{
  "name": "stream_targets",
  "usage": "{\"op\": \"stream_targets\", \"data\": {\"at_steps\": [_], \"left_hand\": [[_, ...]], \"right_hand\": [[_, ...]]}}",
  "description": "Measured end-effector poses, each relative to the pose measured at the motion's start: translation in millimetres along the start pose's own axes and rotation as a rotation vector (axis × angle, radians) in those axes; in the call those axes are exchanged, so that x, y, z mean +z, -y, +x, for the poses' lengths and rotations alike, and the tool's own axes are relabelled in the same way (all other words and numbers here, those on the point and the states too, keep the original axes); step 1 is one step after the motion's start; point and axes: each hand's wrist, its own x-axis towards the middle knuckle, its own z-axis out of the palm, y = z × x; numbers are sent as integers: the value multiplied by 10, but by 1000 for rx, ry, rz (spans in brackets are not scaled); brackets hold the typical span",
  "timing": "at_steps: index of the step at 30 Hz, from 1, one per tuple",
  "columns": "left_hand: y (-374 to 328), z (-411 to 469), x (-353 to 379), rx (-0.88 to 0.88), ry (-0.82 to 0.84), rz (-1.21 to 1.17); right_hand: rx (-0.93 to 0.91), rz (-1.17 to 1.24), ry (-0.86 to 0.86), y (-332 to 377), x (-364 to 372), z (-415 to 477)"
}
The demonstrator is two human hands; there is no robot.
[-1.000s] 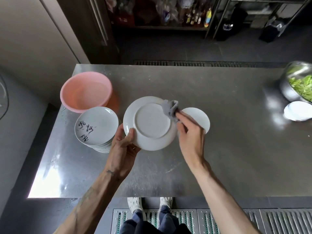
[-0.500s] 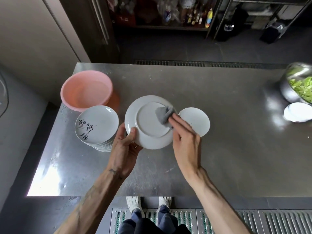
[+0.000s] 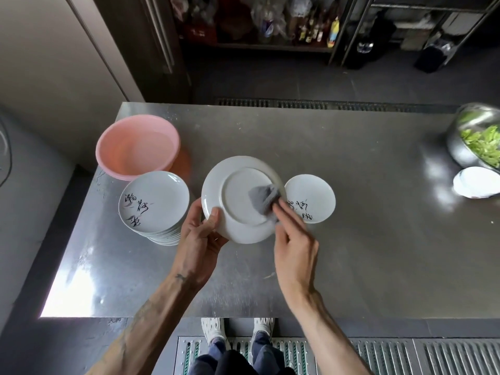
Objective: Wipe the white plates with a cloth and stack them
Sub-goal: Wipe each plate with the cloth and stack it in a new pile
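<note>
Glossy ceramic plate [image 3: 238, 196], grey cloth [image 3: 263, 197], brushed steel table [image 3: 365, 239], pink plastic basin [image 3: 135, 147]

Top plate of the stack [image 3: 153, 203]: black brush characters, not readable.
Lone plate [image 3: 311, 198]: black brush characters, partly hidden, unreadable.

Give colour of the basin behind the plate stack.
Plain pink, no pattern: the basin shows best in the head view.
</note>
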Motion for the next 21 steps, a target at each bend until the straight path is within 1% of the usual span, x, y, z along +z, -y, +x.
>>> {"op": "stream_targets", "data": {"at_steps": [2, 3, 6, 10, 13, 18, 20, 21], "left_hand": [[14, -24, -40, -19, 19, 27], [19, -36, -61, -27, 30, 44], [26, -60, -109, -54, 60, 101], [38, -65, -168, -77, 111, 171], [36, -53, -210, -79, 162, 239], [78, -8, -204, -80, 177, 286], [89, 11, -198, -76, 188, 287], [89, 21, -197, -77, 192, 294]], "right_hand": [[100, -9, -23, -48, -52, 258], [133, -3, 3, -74, -71, 386], [188, -5, 163, -153, -91, 732], [175, -104, 313, -111, -37, 1047], [57, -111, 412, 33, 32, 1144], [-299, -62, 540, 332, 171, 922], [-363, -50, 608, 335, 197, 825], [-359, -49, 603, 310, 195, 826]]}}
